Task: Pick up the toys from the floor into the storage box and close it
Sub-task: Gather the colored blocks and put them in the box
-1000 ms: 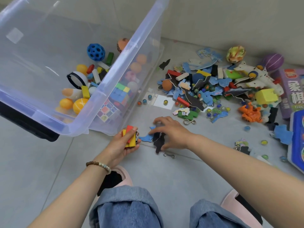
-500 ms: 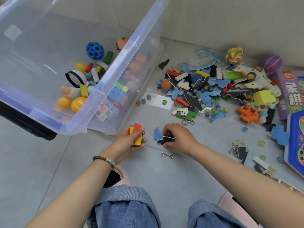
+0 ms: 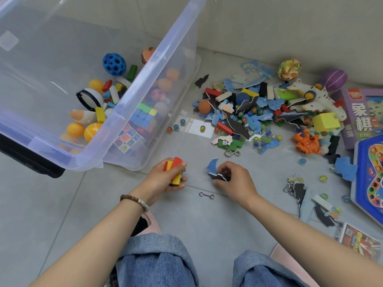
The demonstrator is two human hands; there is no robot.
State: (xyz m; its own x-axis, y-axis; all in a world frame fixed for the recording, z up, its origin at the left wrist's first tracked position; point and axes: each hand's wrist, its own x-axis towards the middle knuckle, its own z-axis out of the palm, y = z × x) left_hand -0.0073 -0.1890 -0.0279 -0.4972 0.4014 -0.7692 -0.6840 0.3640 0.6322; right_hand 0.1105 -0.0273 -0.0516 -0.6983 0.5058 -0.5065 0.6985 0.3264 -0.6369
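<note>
Left hand (image 3: 163,179) grips red and yellow blocks (image 3: 175,170) near the box (image 3: 132,100) corner. Right hand (image 3: 234,179) pinches what look like foam scraps (image 3: 215,172) just off the floor; the toys (image 3: 259,112) lie far right.

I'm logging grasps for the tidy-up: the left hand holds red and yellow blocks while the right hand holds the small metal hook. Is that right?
Not quite. The left hand does hold the red and yellow blocks, but the right hand holds blue and black puzzle pieces; the metal hook lies on the floor, as the head view shows.
</note>
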